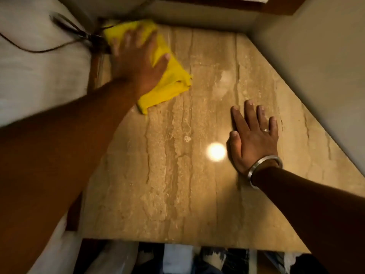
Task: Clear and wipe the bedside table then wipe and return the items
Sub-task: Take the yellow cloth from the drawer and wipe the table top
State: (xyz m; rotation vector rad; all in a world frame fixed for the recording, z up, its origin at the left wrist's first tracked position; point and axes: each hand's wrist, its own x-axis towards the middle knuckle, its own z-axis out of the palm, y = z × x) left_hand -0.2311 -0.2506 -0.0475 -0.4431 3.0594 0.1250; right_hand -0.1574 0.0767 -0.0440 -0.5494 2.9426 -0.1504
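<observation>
The bedside table (177, 184) has a glossy beige marble top with no items standing on it. A folded yellow cloth (169, 80) lies on its far left corner. My left hand (138, 62) presses flat on the cloth, fingers spread and straight, blurred by motion. My right hand (254, 135) rests palm down on the marble at the middle right, fingers straight, with a ring and a metal bangle at the wrist.
A bed with pale sheets (39, 80) borders the table's left side, with a black cable and plug (79, 34) lying on it near the cloth. A wall (316, 76) closes the right side and back. A lamp reflection (216, 152) glares on the marble. Clutter lies below the front edge.
</observation>
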